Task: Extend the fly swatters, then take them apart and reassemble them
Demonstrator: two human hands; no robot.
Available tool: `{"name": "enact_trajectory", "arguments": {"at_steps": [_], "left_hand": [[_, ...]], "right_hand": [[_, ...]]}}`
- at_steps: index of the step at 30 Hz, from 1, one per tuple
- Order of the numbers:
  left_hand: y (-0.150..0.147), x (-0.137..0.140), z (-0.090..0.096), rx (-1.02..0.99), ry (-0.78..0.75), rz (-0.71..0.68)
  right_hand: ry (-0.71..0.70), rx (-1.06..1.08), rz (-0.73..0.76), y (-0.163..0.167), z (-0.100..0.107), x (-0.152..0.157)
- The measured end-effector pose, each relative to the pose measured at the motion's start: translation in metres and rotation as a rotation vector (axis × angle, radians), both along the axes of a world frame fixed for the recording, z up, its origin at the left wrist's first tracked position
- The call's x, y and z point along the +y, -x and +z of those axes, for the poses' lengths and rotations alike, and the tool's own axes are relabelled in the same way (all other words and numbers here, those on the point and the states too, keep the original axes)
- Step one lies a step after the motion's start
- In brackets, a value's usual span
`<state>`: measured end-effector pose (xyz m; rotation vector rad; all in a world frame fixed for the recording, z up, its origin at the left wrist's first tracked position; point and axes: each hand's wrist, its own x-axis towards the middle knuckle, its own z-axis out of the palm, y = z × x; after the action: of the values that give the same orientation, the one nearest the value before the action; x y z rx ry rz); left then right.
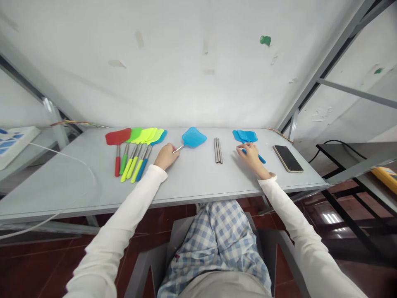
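Grey bench (192, 182): left hand (166, 156) fingers closed on blue swatter (194, 137); right hand (252, 156), at 3 o'clock, fingers loosely spread on blue handle (261, 159). The thin shaft could bend if levered.

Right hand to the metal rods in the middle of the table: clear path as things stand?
Probably yes. The right hand rests on the blue swatter parts, and the metal rods lie just to its left on bare table, nothing between them. The left hand is shut on another swatter, off that path.
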<state>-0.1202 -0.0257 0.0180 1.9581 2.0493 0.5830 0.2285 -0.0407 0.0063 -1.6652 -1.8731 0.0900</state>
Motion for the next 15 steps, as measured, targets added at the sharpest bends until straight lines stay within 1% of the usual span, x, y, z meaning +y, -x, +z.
{"name": "enact_trajectory", "arguments": {"at_steps": [2,4,5,6,8,9,11,13,15], "left_hand": [[-0.012,-0.008,0.009,-0.169,-0.023,-0.129],[-0.032,-0.021,0.019,-0.274,-0.058,-0.301],[-0.043,-0.028,0.024,-0.289,-0.073,-0.378],[-0.055,-0.035,0.028,-0.283,-0.103,-0.429],[-0.077,-0.045,0.033,-0.24,-0.192,-0.477],[-0.085,-0.048,0.034,-0.231,-0.212,-0.475],[-0.097,-0.051,0.034,-0.255,-0.201,-0.48],[-0.103,-0.052,0.033,-0.337,-0.159,-0.506],[-0.103,-0.055,0.034,-0.428,-0.126,-0.542]], "right_hand": [[0.094,0.276,0.128,0.018,0.01,-0.001],[0.219,0.575,0.238,0.038,0.023,-0.003],[0.274,0.715,0.327,0.048,0.029,-0.004],[0.301,0.84,0.412,0.057,0.035,-0.005],[0.269,1.008,0.501,0.072,0.045,-0.008],[0.216,1.05,0.493,0.077,0.048,-0.009],[0.088,1.056,0.393,0.082,0.052,-0.01],[-0.029,1.002,0.258,0.078,0.054,-0.009],[-0.116,0.944,0.15,0.067,0.057,-0.004]]}}
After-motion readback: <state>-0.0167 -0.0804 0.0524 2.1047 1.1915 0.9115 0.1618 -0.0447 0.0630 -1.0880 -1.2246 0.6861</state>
